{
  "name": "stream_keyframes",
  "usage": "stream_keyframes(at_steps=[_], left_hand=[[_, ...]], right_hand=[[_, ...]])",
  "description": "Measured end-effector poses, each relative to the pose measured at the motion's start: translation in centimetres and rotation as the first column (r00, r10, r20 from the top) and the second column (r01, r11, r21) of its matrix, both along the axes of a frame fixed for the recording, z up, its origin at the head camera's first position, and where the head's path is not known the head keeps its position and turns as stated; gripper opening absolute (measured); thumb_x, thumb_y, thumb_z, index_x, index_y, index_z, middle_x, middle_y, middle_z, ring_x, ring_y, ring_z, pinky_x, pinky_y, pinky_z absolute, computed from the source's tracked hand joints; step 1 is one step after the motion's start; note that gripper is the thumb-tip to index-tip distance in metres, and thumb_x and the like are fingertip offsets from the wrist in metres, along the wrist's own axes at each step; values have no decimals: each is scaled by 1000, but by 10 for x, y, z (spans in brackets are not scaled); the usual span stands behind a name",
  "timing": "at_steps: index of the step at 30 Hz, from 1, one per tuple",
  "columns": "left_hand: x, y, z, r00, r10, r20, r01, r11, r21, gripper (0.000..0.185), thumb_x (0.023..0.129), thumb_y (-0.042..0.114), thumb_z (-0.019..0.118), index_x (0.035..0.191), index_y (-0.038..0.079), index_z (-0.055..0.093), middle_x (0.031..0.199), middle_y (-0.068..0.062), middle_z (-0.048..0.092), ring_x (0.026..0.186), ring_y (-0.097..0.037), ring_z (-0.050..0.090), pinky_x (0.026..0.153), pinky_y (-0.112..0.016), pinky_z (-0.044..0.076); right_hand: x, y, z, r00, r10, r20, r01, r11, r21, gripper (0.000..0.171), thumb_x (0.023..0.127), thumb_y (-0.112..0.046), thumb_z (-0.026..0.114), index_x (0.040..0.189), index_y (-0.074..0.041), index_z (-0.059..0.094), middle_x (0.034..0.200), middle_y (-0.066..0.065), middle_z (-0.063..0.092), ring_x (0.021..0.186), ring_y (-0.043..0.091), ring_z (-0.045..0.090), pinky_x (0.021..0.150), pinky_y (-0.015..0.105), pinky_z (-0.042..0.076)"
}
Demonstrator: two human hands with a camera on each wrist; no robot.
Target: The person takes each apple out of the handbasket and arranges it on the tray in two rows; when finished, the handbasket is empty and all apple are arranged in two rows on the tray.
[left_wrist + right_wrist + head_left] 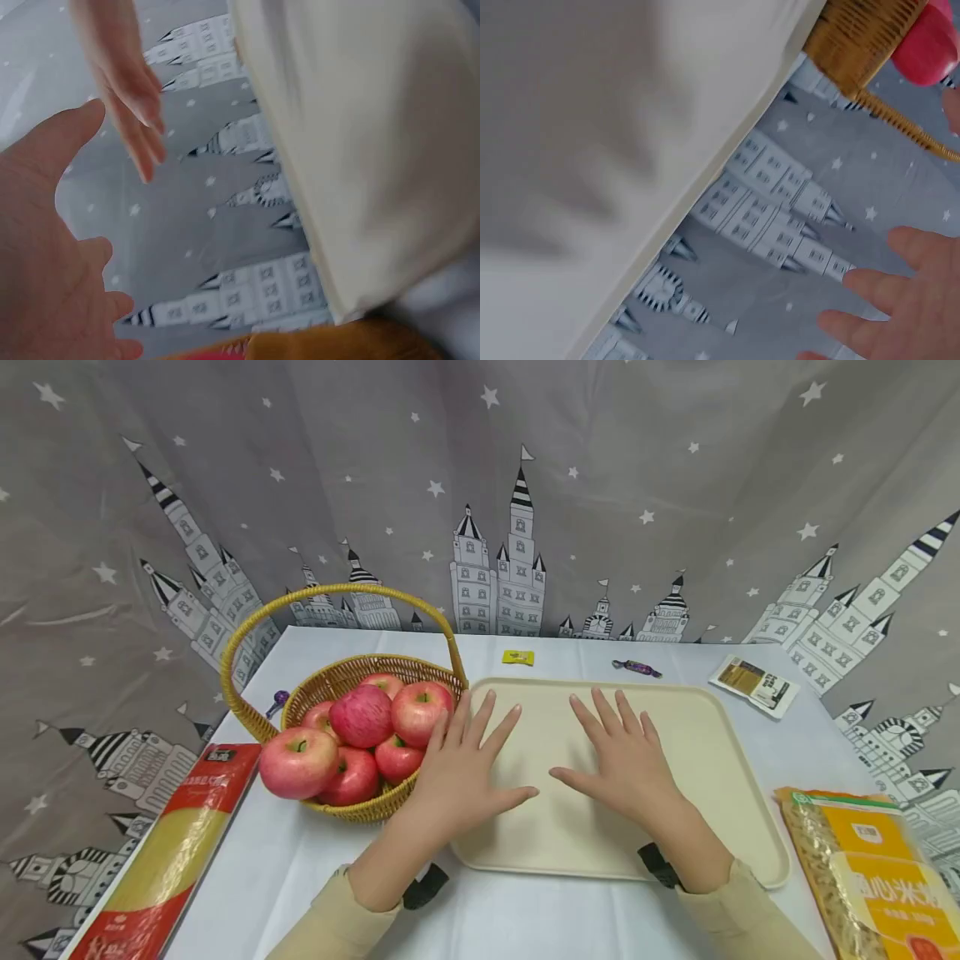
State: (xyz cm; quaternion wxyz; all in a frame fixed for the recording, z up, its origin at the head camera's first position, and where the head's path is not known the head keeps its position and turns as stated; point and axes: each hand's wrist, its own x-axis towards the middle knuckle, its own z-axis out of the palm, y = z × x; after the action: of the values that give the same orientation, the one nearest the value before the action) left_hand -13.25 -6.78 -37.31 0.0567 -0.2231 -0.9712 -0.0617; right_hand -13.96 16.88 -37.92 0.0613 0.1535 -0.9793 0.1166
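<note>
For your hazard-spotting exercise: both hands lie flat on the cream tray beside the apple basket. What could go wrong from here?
1. The apples are heaped above the basket rim; one sits at the outer edge and might roll off if the left hand nudges the basket.
2. The tray lies close to the orange packet; sliding it under the right hand could push the packet toward the table edge.

Yellow packet (881,877), near right: Chinese characters printed on its label, too blurred to read. Red packet (168,852), near left: small dark label, illegible.
</note>
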Motion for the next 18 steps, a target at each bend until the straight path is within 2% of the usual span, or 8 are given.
stream_keyframes(at_steps=[6, 9, 11, 13, 15, 17, 18], left_hand=[[19, -35, 14, 991, 76, -107, -62, 990, 127, 96, 79, 69, 60, 154, 24, 23, 161, -8, 8, 145, -34, -4, 115, -56, 2], [27, -61, 19, 971, 156, -182, -115, 969, 217, 99, 77, 61, 67, 155, 20, 21, 161, -9, 5, 145, -35, -5, 114, -58, 0], [32, -82, 21, 948, 226, -225, -153, 941, 302, 99, 76, 53, 70, 155, 19, 19, 160, -11, 3, 145, -36, -6, 113, -60, 0], [38, -103, 20, 917, 309, -253, -191, 895, 403, 100, 76, 45, 72, 155, 18, 17, 160, -12, 1, 144, -37, -6, 112, -62, -1], [44, -123, 16, 876, 401, -269, -215, 823, 526, 97, 76, 38, 71, 154, 16, 18, 160, -12, 1, 145, -35, -6, 113, -61, -2], [49, -140, 9, 831, 491, -260, -225, 725, 651, 93, 77, 29, 72, 152, 13, 19, 160, -11, 2, 145, -31, -6, 114, -56, -4], [52, -147, 4, 810, 538, -235, -236, 665, 709, 91, 79, 25, 72, 152, 13, 19, 160, -9, 1, 145, -29, -6, 115, -52, -5]], right_hand=[[-17, -35, 6, 991, 116, -65, -122, 988, -94, 89, 82, -61, 63, 151, -14, 33, 154, 14, 29, 140, 40, 25, 110, 57, 25], [-25, -61, 10, 978, 193, -78, -203, 966, -159, 84, 83, -56, 66, 150, -14, 36, 152, 12, 33, 137, 35, 32, 110, 51, 30], [-29, -79, 11, 968, 239, -71, -249, 945, -212, 81, 84, -52, 67, 149, -15, 36, 151, 10, 36, 135, 32, 36, 109, 48, 33], [-33, -97, 11, 960, 276, -50, -279, 924, -261, 78, 85, -50, 68, 149, -17, 37, 149, 8, 39, 132, 28, 38, 107, 45, 37], [-38, -113, 11, 953, 302, -23, -295, 907, -301, 77, 85, -49, 67, 149, -19, 36, 147, 6, 40, 130, 25, 41, 104, 43, 41], [-43, -126, 9, 947, 320, 4, -301, 894, -333, 77, 86, -50, 67, 150, -20, 35, 146, 4, 41, 129, 24, 41, 103, 42, 42], [-46, -132, 8, 945, 327, 17, -301, 887, -350, 78, 86, -51, 67, 150, -20, 34, 147, 3, 41, 130, 23, 41, 103, 42, 42]])
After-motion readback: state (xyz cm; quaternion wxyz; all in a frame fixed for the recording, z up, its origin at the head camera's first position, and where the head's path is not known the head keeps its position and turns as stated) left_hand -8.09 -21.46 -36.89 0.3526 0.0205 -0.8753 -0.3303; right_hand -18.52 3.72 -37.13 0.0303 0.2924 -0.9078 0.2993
